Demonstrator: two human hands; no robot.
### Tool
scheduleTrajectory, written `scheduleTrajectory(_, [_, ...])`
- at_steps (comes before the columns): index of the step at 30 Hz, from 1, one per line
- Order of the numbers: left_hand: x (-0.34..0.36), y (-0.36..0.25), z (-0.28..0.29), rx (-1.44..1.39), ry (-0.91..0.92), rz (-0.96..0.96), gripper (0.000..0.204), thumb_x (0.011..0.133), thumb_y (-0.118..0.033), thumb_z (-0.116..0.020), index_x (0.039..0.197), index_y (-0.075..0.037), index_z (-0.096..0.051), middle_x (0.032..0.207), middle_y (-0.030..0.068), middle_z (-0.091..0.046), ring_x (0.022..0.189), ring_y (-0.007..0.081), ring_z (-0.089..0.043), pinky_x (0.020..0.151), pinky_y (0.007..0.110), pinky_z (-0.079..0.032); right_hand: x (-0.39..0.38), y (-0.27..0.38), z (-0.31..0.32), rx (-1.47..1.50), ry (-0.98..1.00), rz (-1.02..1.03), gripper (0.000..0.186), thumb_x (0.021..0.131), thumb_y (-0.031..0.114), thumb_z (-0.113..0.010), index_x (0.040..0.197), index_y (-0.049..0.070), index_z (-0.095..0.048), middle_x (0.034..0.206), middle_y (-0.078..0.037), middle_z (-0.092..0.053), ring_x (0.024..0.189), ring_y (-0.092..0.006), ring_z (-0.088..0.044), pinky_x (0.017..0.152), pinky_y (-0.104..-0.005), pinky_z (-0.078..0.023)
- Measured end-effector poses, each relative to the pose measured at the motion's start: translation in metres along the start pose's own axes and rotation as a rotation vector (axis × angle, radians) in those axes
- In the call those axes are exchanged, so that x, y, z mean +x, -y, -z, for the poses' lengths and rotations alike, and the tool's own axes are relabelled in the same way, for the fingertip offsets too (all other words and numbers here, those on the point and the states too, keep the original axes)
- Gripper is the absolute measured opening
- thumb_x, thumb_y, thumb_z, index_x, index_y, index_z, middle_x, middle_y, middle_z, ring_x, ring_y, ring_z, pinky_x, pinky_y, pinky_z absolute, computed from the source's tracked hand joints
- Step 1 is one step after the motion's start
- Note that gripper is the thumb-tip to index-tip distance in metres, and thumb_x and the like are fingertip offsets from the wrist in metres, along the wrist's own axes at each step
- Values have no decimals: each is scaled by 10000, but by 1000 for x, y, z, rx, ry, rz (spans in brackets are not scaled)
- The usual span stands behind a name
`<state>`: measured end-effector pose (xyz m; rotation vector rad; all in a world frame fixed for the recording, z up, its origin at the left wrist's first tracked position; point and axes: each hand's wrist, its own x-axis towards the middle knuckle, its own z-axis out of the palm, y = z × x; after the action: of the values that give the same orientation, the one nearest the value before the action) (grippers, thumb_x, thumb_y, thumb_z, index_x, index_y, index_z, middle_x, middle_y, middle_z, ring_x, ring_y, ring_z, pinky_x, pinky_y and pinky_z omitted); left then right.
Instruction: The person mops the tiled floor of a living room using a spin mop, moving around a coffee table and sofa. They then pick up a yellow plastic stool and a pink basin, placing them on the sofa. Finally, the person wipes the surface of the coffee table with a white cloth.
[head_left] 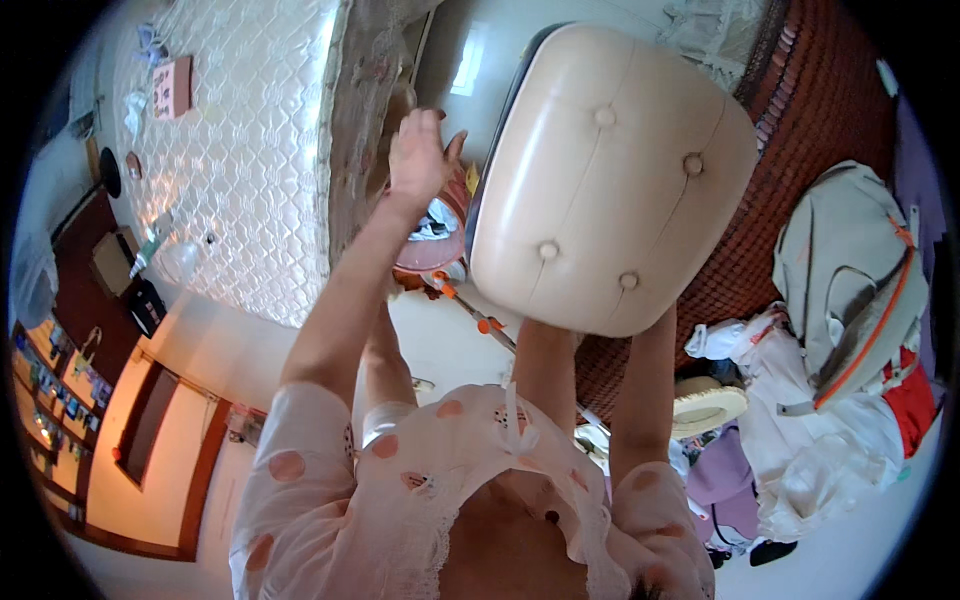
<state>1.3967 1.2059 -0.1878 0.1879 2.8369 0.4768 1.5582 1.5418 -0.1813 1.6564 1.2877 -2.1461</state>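
A beige padded stool seat, tufted with several buttons and dark along its left edge, is tilted up in front of me. My right forearm runs up behind its lower edge, and the seat hides my right hand, so its grip does not show. My left hand is raised just left of the seat, apart from it, fingers spread and nothing in them. Under that hand stands a reddish round bin with crumpled pale stuff inside.
A table with a white patterned cover stands on the left, a pink box on it. To the right lies a brown woven mat with a grey backpack, piled clothes and a straw hat. An orange-fitted stick lies near the bin.
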Motion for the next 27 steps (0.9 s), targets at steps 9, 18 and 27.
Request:
scheduleTrajectory(9, [110,52,-37,1406,965,-464,465,852,-266,-435,1301,-164,-374,1339,124,-332,1271,233,-244,1041,460,-142,74,-33,-13,97,-5,-43,588,856,515,-394,1207,44,-437,1174,-128,-499,1016,-239,-508,848,-352,-425])
scheduleTrajectory(18, [92,140,146,-472,-296,157,475,819,-272,-530,1207,-30,-401,1135,178,-504,1017,295,-515,846,369,-429,92,-58,-37,164,7,-95,616,849,546,-382,1222,58,-427,1186,-127,-490,1033,-242,-497,872,-357,-411])
scheduleTrajectory(27, [56,221,83,-277,-671,263,400,772,-383,-611,944,-49,-476,797,99,-574,759,226,-578,688,339,-447,124,-77,-133,80,230,-201,628,857,577,-314,1238,89,-423,1183,-122,-497,1067,-227,-476,909,-361,-385])
